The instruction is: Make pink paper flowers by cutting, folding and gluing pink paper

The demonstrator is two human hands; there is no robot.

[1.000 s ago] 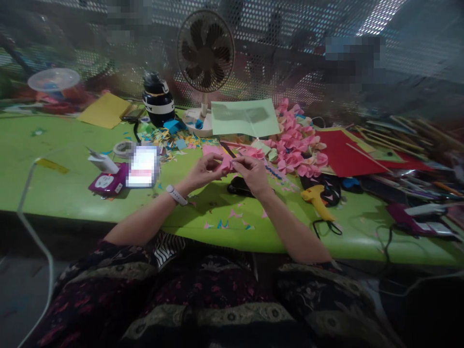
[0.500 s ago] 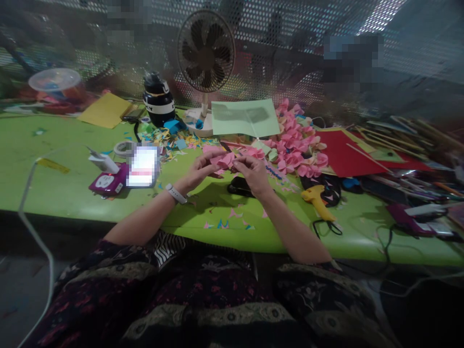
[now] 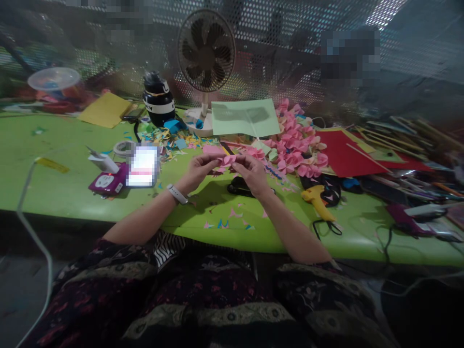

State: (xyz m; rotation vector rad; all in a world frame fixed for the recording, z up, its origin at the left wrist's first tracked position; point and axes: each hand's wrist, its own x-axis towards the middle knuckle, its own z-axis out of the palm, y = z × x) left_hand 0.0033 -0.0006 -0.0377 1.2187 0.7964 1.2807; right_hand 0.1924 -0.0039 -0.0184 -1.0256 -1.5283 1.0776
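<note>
A small pink paper flower [image 3: 228, 161] is pinched between both hands above the green table. My left hand [image 3: 200, 170], with a white watch on the wrist, grips its left side between thumb and fingers. On the opposite side my right hand [image 3: 251, 175] holds it by the fingertips. Beneath the right hand lies a black object [image 3: 237, 186], partly covered by that hand, so its kind is unclear. Pink paper pieces and a yellow-and-dark stick-like item [image 3: 226, 147] lie just behind the fingers.
A heap of pink paper flowers [image 3: 293, 140] lies behind my right hand. A yellow glue gun [image 3: 319, 202] rests to the right, near red paper [image 3: 344, 152]. A fan [image 3: 206, 50] and a black bottle [image 3: 158, 101] stand at the back. A lit phone [image 3: 142, 166] is at left.
My left fingers have closed from a looser, more stretched pose to a pinch on the paper flower's left side. The flower is now held from both sides.
</note>
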